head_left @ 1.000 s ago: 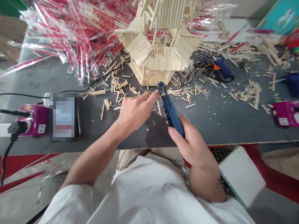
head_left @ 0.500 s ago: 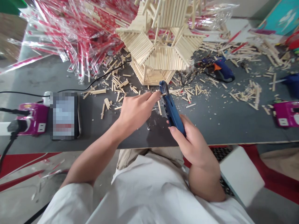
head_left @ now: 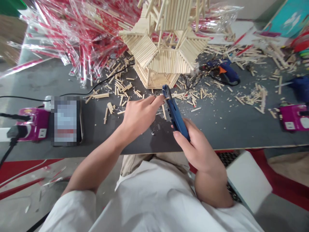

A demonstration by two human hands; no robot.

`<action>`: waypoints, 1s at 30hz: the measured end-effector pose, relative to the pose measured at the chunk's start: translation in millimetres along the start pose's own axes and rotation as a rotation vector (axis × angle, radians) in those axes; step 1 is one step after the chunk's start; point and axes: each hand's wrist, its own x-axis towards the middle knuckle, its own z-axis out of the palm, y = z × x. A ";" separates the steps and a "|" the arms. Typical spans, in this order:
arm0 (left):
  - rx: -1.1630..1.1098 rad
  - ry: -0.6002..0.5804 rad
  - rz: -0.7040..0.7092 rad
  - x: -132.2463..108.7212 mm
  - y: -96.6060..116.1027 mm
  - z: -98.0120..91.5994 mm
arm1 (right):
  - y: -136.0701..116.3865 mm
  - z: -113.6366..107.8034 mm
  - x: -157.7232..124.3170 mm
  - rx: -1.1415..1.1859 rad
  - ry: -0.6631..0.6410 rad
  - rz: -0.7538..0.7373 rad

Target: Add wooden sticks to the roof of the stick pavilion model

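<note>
My right hand (head_left: 198, 151) is shut around the handle of a blue hand cutter (head_left: 175, 116), its jaws pointing up and away from me. My left hand (head_left: 141, 116) pinches a short wooden stick (head_left: 162, 97) at its fingertips, and the stick's end reaches the cutter's jaws. Just beyond both hands stands a large pagoda model of pale wooden sticks (head_left: 166, 59), its top cut off by the frame. Loose stick pieces (head_left: 120, 85) and shavings lie around its base.
The dark table's front edge (head_left: 149, 152) runs under my forearms. A blue glue gun (head_left: 223, 68) lies to the right. Magenta power strips (head_left: 33, 124) stand at both ends, beside a pixelated phone (head_left: 65, 120). Heaped plastic-wrapped red-and-white packets (head_left: 82, 35) fill the back left.
The view has shifted slightly, and the blue cutter leans a little further left. Both hands keep the same hold.
</note>
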 end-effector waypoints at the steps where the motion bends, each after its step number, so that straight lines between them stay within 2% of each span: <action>1: 0.001 0.000 -0.001 -0.1 -0.1 0.1 | 0.2 0.1 0.3 0.002 0.002 0.002; 15: 0.031 0.014 0.015 -0.9 -1.5 2.7 | 2.9 2.2 1.0 -0.008 0.036 0.012; 21: 0.017 0.001 -0.002 -1.9 -1.7 3.8 | 11.6 10.2 3.2 -0.091 0.044 0.145; 30: 0.041 -0.009 -0.002 -1.4 -3.3 4.8 | 13.8 14.9 6.0 -0.171 0.031 0.172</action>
